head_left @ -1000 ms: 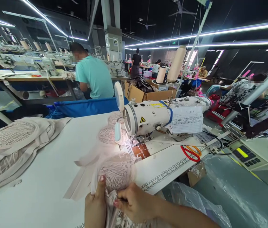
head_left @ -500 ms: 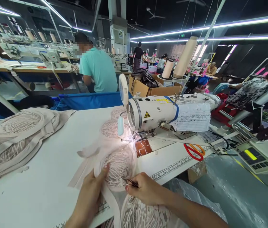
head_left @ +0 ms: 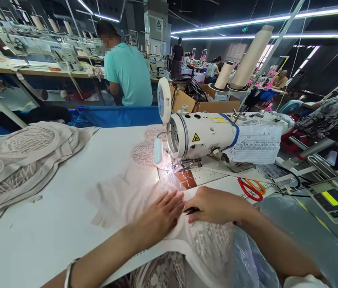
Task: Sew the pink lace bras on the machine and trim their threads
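My left hand (head_left: 167, 210) lies flat, fingers stretched out, on a pale pink lace garment piece (head_left: 211, 244) that looks like joined bra cups. Close beside it, my right hand (head_left: 213, 206) is closed around a small dark pointed tool (head_left: 191, 210); whether it is snips or tweezers I cannot make out. Both hands are just in front of the lit needle area of a white sewing machine (head_left: 207, 134). The fabric runs under its presser foot, and more lace cups (head_left: 143, 154) lie behind it. Some cloth hangs over the table's front edge.
A stack of lace pieces (head_left: 34, 160) lies on the white table (head_left: 67, 216) at left. Red-handled scissors (head_left: 249, 190) and an orange-handled pair rest right of the machine. Thread cones (head_left: 251, 58) stand behind it. A control panel (head_left: 333, 200) is at far right. A co-worker (head_left: 128, 72) sits ahead.
My left hand has moved right and flattened onto the fabric. My right hand has moved up and right with the dark tool. The garment's near part has shifted right, and the view has turned slightly.
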Available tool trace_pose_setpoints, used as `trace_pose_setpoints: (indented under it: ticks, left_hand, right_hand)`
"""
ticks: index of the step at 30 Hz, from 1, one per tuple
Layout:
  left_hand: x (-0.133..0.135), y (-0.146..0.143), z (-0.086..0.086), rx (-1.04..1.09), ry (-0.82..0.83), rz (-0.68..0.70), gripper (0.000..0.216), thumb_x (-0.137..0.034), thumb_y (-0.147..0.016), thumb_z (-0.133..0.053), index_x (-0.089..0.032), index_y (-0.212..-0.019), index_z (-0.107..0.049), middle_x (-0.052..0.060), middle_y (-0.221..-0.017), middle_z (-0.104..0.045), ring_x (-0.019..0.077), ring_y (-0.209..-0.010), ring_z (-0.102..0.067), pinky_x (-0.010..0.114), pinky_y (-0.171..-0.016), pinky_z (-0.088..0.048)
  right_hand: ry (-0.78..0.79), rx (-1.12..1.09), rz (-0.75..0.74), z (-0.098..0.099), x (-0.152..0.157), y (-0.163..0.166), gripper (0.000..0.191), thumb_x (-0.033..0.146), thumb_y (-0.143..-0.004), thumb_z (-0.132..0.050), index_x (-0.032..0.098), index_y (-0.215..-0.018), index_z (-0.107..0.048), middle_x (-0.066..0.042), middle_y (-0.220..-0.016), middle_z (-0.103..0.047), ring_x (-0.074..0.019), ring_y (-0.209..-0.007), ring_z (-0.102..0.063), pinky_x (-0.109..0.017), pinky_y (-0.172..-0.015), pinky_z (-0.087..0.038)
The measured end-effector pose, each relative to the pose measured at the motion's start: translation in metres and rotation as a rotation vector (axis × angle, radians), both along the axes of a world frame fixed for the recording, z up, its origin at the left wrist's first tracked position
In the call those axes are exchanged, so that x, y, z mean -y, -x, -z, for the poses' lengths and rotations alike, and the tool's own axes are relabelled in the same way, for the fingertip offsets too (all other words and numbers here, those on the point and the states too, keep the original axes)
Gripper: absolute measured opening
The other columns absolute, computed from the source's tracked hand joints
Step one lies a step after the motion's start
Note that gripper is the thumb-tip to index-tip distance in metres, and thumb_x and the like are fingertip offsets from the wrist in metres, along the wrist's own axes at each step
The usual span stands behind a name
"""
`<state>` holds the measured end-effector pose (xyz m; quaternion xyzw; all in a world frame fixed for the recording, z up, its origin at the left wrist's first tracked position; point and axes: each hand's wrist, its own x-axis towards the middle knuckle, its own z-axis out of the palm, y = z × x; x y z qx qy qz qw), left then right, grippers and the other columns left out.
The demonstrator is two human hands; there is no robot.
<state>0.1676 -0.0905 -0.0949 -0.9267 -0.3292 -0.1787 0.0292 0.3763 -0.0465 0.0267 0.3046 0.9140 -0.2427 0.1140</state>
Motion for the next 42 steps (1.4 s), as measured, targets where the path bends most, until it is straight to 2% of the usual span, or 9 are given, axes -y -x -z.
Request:
trace_pose_setpoints:
  ticks: [4,7,10,14,18,23,32,38,42]
  left_hand:
    - [-0.016,-0.026,0.001,0.018,0.103,-0.045,0.041,-0.023,-0.095,-0.051,-0.01,-0.134,-0.055,0.019,-0.142,-0.056,0.036,-0.135,-0.048,0.055,-0.11,-0.043]
    - [-0.033,-0.014,-0.006,0.113,0.163,0.03,0.041,-0.026,-0.093,-0.055,-0.013,-0.132,-0.058,0.016,-0.14,-0.059,0.0334,-0.133,-0.05,0.053,-0.11,-0.044]
    - [-0.05,0.0,-0.009,0.202,0.207,0.117,0.032,-0.024,-0.099,-0.044,-0.019,-0.125,-0.062,0.008,-0.126,-0.069,0.0219,-0.119,-0.061,0.039,-0.105,-0.05]
    - [-0.058,0.0,-0.002,0.271,0.144,-0.152,0.037,-0.016,-0.101,-0.03,-0.013,-0.112,-0.065,0.011,-0.105,-0.073,0.0208,-0.091,-0.067,0.035,-0.08,-0.059]
    - [-0.046,-0.011,0.011,0.201,-0.003,-0.283,0.04,-0.015,-0.099,-0.034,0.004,-0.122,-0.06,0.028,-0.126,-0.064,0.0368,-0.106,-0.063,0.055,-0.087,-0.054]
    - [-0.036,-0.017,0.016,0.053,-0.235,-0.286,0.042,-0.022,-0.099,-0.039,0.006,-0.122,-0.062,0.027,-0.129,-0.064,0.0389,-0.12,-0.059,0.053,-0.101,-0.049]
    - [-0.042,-0.02,0.01,0.008,-0.226,-0.242,0.04,-0.025,-0.098,-0.039,0.004,-0.112,-0.063,0.028,-0.117,-0.068,0.0362,-0.115,-0.064,0.047,-0.098,-0.054]
    - [-0.046,-0.015,0.002,0.022,-0.084,-0.231,0.027,-0.024,-0.093,-0.048,-0.006,-0.097,-0.068,0.027,-0.125,-0.065,0.0362,-0.097,-0.065,0.049,-0.077,-0.056]
    - [-0.049,-0.012,0.005,0.056,-0.066,-0.233,0.033,-0.026,-0.092,-0.05,-0.004,-0.114,-0.063,0.025,-0.129,-0.062,0.036,-0.1,-0.061,0.048,-0.08,-0.053]
  right_hand:
    - [-0.307,0.109,0.11,0.002,-0.031,-0.005,0.015,0.014,-0.09,-0.066,0.016,-0.076,-0.072,-0.005,-0.071,-0.069,-0.0187,-0.067,-0.059,-0.026,-0.059,-0.029]
    - [-0.407,-0.007,0.302,0.042,-0.045,0.005,0.02,0.004,-0.089,-0.059,0.018,-0.097,-0.071,-0.008,-0.098,-0.072,-0.0205,-0.082,-0.063,-0.027,-0.066,-0.035]
    - [-0.361,-0.211,0.568,0.083,-0.052,0.021,0.017,0.013,-0.089,-0.064,0.019,-0.105,-0.066,-0.007,-0.107,-0.071,-0.0199,-0.088,-0.064,-0.026,-0.07,-0.038]
    - [-0.354,-0.263,0.675,0.103,-0.057,0.03,0.004,0.023,-0.091,-0.063,0.019,-0.09,-0.065,-0.003,-0.089,-0.072,-0.0176,-0.077,-0.062,-0.026,-0.066,-0.036]
    - [-0.339,-0.313,0.665,0.102,-0.055,0.027,0.008,0.023,-0.087,-0.065,0.02,-0.08,-0.063,0.0,-0.078,-0.07,-0.0154,-0.071,-0.059,-0.024,-0.065,-0.035]
    - [-0.382,-0.362,0.624,0.106,-0.048,0.027,0.002,0.018,-0.087,-0.061,0.021,-0.088,-0.062,-0.003,-0.095,-0.071,-0.0178,-0.083,-0.062,-0.025,-0.069,-0.037]
    - [-0.523,-0.206,0.441,0.116,-0.043,0.026,0.015,0.008,-0.088,-0.051,0.016,-0.1,-0.055,-0.006,-0.08,-0.069,-0.0206,-0.071,-0.066,-0.028,-0.064,-0.04]
    - [-0.676,-0.195,0.316,0.124,-0.043,0.026,0.016,0.011,-0.095,-0.045,0.014,-0.102,-0.059,-0.007,-0.075,-0.069,-0.0219,-0.07,-0.066,-0.029,-0.066,-0.045]
    - [-0.758,-0.294,0.24,0.126,-0.042,0.024,0.021,0.01,-0.097,-0.043,0.013,-0.104,-0.062,-0.008,-0.083,-0.071,-0.0205,-0.076,-0.067,-0.028,-0.071,-0.047]
